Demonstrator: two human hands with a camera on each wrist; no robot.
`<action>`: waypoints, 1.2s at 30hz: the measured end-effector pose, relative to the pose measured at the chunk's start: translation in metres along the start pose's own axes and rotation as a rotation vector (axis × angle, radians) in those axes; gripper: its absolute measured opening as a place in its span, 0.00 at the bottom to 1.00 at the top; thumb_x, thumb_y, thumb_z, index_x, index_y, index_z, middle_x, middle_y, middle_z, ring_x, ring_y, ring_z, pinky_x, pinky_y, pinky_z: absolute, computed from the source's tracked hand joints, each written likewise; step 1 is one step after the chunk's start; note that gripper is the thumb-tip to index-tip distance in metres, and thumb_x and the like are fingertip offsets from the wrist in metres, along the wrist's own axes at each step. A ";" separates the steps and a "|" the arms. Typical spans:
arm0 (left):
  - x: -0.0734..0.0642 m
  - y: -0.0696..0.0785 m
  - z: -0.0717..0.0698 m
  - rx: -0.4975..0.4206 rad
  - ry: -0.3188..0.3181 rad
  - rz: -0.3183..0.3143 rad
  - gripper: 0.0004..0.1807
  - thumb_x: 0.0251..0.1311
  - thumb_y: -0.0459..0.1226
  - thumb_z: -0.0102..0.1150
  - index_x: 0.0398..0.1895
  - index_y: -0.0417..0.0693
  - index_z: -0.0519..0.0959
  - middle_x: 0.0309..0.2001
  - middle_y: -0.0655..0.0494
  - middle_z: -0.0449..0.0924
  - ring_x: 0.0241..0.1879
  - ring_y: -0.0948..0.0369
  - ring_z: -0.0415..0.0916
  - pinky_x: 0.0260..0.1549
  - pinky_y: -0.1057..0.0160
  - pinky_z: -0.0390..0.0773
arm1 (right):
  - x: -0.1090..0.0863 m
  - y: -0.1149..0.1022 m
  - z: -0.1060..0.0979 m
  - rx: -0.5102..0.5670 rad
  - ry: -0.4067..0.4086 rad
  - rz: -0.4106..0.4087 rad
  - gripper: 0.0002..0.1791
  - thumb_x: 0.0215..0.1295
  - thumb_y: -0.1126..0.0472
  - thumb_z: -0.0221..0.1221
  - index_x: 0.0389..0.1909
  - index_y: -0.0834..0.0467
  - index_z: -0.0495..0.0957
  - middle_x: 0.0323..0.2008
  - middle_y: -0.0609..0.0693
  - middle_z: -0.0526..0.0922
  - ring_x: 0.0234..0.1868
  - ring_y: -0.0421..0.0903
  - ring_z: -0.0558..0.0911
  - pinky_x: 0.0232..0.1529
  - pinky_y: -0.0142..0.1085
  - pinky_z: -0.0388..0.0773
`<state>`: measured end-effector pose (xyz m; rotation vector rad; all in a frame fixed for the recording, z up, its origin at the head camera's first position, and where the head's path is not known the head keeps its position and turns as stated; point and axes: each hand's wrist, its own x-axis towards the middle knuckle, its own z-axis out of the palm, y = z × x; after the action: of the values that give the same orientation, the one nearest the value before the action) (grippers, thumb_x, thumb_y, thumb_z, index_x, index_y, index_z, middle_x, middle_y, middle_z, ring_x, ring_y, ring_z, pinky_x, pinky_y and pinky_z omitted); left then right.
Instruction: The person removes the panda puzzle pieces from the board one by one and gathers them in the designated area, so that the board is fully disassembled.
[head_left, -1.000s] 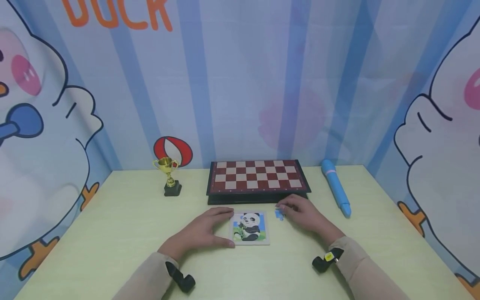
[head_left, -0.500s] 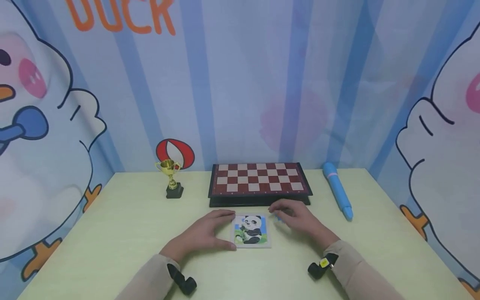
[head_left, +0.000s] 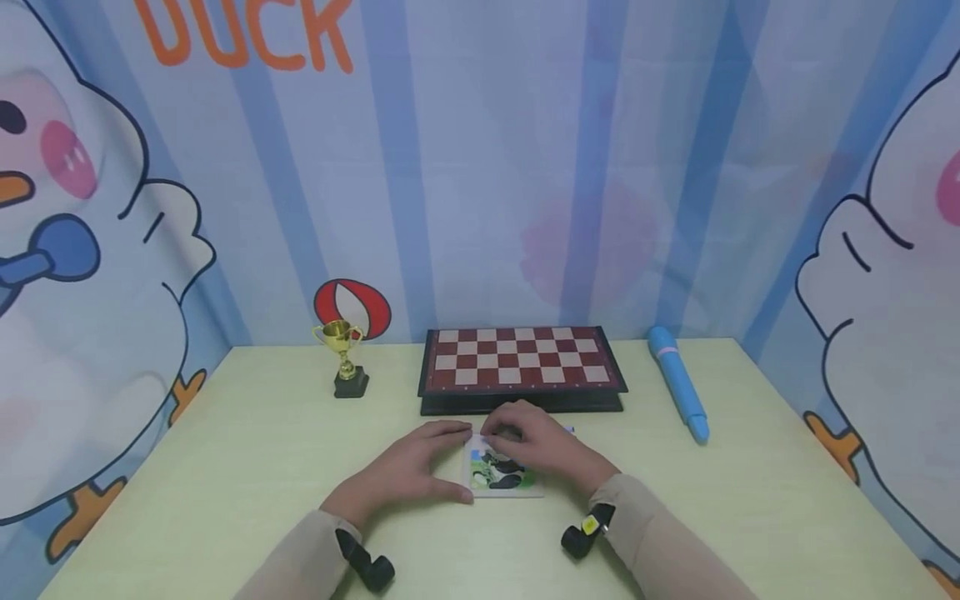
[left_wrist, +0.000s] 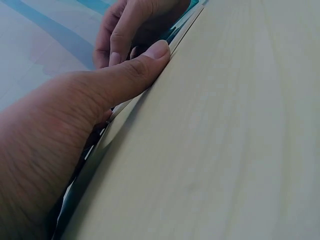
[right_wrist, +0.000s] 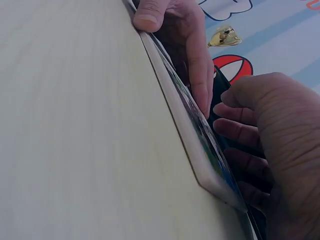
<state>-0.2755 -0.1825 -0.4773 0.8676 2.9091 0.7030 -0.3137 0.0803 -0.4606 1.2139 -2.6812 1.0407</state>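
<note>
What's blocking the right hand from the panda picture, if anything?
Nothing visible. The right hand is over the top part of the panda picture, and the left hand rests at its left edge, out of the way.

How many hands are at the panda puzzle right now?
2: the left hand, holding the left side of the panda puzzle, and the right hand, over its upper part. No other hand shows in any view.

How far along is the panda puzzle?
Done: the puzzle looks assembled lower down. In hand: the right hand is over its upper part; the left hand touches its left side. Remaining: perhaps its pale top-left, and a small piece beyond the right hand.
</note>
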 end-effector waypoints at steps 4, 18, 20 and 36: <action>0.001 0.001 0.000 0.005 -0.005 -0.002 0.57 0.42 0.77 0.61 0.76 0.62 0.66 0.74 0.66 0.61 0.74 0.59 0.57 0.72 0.51 0.61 | 0.001 0.001 0.002 -0.027 -0.007 0.027 0.08 0.73 0.53 0.59 0.47 0.46 0.84 0.49 0.39 0.81 0.52 0.41 0.75 0.56 0.43 0.77; 0.001 0.001 -0.001 0.004 -0.002 0.007 0.56 0.43 0.77 0.61 0.75 0.60 0.67 0.74 0.63 0.63 0.73 0.57 0.58 0.71 0.49 0.63 | 0.001 0.004 0.004 -0.030 -0.014 0.073 0.07 0.73 0.56 0.58 0.46 0.47 0.84 0.53 0.42 0.79 0.57 0.43 0.75 0.61 0.45 0.75; 0.001 0.001 -0.001 0.003 -0.002 0.009 0.56 0.43 0.76 0.61 0.75 0.60 0.67 0.74 0.63 0.63 0.73 0.58 0.58 0.71 0.50 0.63 | 0.001 0.004 0.005 -0.029 -0.011 0.072 0.07 0.74 0.56 0.58 0.46 0.48 0.84 0.53 0.42 0.79 0.57 0.43 0.75 0.61 0.45 0.75; 0.001 -0.001 0.000 0.005 -0.004 0.001 0.57 0.43 0.78 0.59 0.76 0.62 0.66 0.74 0.65 0.62 0.74 0.59 0.58 0.71 0.50 0.62 | 0.001 0.006 0.007 -0.052 0.036 0.059 0.06 0.72 0.55 0.60 0.44 0.44 0.84 0.46 0.37 0.81 0.49 0.39 0.74 0.54 0.42 0.77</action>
<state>-0.2768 -0.1830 -0.4783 0.8702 2.9082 0.6938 -0.3164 0.0785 -0.4687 1.1032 -2.7137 0.9824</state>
